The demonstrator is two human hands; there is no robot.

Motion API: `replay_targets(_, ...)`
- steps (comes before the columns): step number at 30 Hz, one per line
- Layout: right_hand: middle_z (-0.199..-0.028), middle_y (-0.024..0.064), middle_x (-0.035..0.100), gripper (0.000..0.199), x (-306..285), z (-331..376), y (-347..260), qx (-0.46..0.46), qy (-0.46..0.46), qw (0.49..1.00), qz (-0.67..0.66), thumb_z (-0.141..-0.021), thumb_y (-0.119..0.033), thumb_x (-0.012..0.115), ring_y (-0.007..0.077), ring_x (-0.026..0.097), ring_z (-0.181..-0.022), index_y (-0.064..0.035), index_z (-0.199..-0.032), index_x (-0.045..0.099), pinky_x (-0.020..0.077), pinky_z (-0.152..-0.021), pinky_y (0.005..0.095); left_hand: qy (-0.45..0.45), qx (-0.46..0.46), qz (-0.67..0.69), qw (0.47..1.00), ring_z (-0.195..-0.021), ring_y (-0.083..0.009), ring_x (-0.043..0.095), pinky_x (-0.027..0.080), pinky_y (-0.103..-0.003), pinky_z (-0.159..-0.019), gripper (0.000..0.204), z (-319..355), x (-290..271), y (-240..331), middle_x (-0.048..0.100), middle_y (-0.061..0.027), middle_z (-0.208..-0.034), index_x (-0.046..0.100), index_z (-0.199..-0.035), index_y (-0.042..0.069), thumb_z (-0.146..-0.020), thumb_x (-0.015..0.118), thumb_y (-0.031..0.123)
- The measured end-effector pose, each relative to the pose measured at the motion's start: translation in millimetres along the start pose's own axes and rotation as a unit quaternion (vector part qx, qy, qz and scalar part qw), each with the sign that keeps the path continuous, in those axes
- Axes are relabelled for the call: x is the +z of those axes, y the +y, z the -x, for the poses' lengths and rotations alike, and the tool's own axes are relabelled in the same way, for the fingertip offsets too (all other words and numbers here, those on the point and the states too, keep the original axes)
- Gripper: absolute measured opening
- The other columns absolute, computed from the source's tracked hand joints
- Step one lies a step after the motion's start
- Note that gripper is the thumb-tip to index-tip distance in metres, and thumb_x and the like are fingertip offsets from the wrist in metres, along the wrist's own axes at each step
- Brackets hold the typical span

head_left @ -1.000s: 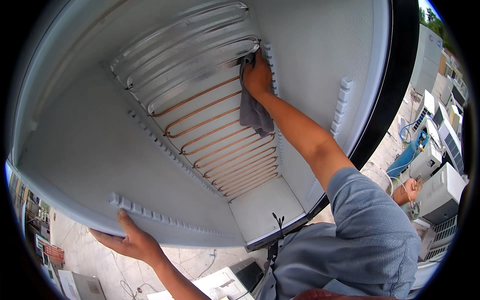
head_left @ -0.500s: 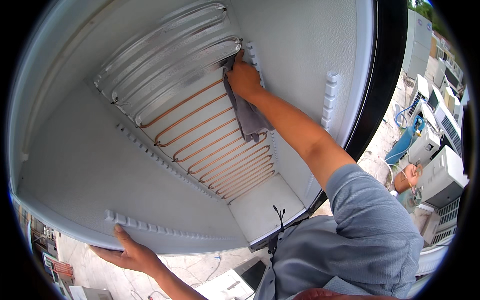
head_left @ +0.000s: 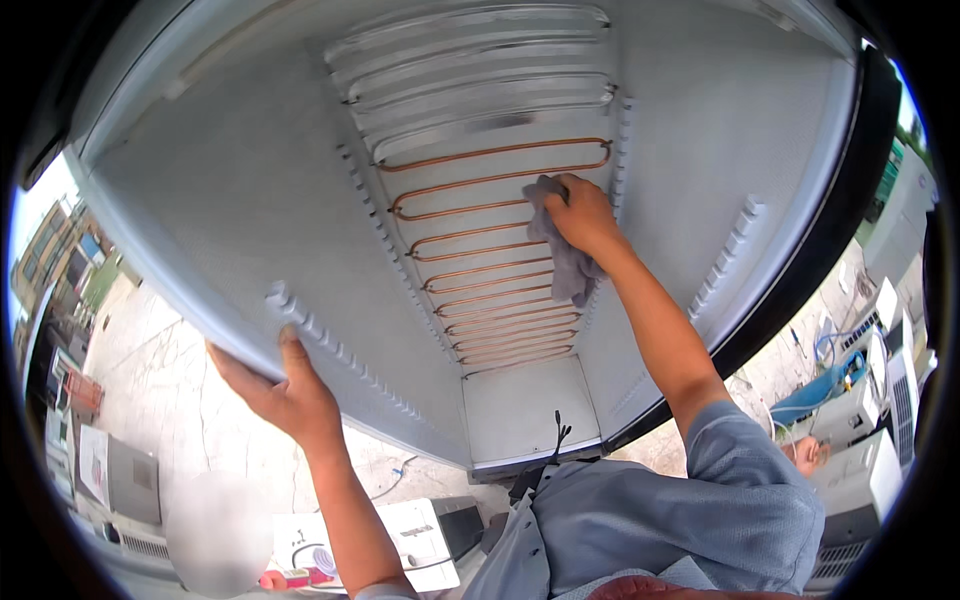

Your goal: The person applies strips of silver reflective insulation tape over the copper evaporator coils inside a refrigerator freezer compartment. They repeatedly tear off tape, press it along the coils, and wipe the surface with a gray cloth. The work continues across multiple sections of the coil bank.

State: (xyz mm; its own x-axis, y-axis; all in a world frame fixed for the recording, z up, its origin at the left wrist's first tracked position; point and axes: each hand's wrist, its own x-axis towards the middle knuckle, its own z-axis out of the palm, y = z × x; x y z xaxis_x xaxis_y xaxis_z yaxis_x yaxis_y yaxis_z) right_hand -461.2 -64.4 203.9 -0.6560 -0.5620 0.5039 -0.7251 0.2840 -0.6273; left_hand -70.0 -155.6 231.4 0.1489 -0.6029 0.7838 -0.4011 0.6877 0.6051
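Note:
A tall white refrigerator cabinet (head_left: 270, 190) stands open before me. Bent copper tubing (head_left: 470, 213) runs back and forth across its back wall, with silver foil-covered tubing (head_left: 480, 75) above. My right hand (head_left: 583, 213) is closed on a grey cloth (head_left: 572, 268), held against the copper tubing near the right wall; the cloth's lower part hangs loose. At the cabinet's left front edge, my left hand (head_left: 295, 395) grips the rim, thumb inside beside a notched shelf rail (head_left: 335, 345), fingers partly hidden behind the edge.
Another notched rail (head_left: 725, 258) lines the right wall. Dark cable ends (head_left: 560, 430) stick up at the cabinet's bottom front. Outside on the right are a blue gas cylinder (head_left: 815, 392) and several white appliance units. A white appliance (head_left: 410, 540) lies below my left forearm.
My right hand and the cloth have moved down from the foil-covered tubing onto the upper copper tubing. The view has turned, while my left hand keeps to the left edge.

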Motion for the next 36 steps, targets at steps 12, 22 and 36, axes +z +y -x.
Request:
replay_targets(12, -0.08, -0.0048, 0.058, 0.014, 116.5, 296.7, -10.5, 0.126, -0.476, 0.787, -0.373, -0.101, -0.012, 0.062, 0.0024, 0.05, -0.072, -0.006, -0.088, 0.06, 0.0417, -0.065, 0.0224, -0.265, -0.382, 0.263, 0.845, -0.137, -0.0305, 0.05, 0.042, -0.041, -0.111, 0.088, 327.5, -41.2, -19.5, 0.048, -0.0226, -0.149, 0.025, -0.159, -0.003, -0.093, 0.077, 0.021)
replay_targets(22, -0.08, -0.0033, 0.059, 0.019, 152.7, 369.9, -43.7, 0.194, -0.617, 0.662, -0.378, -0.101, -0.017, 0.065, 0.0033, 0.051, -0.073, -0.0049, -0.088, 0.06, 0.044, -0.066, 0.0232, -0.147, -0.527, 0.268, 0.793, -0.127, -0.0197, 0.053, 0.043, -0.035, -0.109, 0.072, 375.5, -100.6, -30.6, 0.056, -0.0127, -0.137, 0.036, -0.151, -0.002, -0.095, 0.076, 0.019)
replay_targets(36, -0.091, 0.011, 0.069, 0.045, 207.3, 439.1, -43.7, 0.011, -0.638, 0.733, -0.236, -0.101, -0.028, 0.067, 0.0151, 0.063, -0.084, 0.0078, -0.127, 0.064, 0.0516, -0.076, 0.0311, 0.143, -0.7, 0.113, 0.69, -0.093, -0.0147, 0.068, 0.055, -0.03, -0.085, 0.033, 379.3, -166.1, -88.5, 0.074, -0.0087, -0.104, 0.071, -0.113, -0.004, -0.1, 0.07, 0.027)
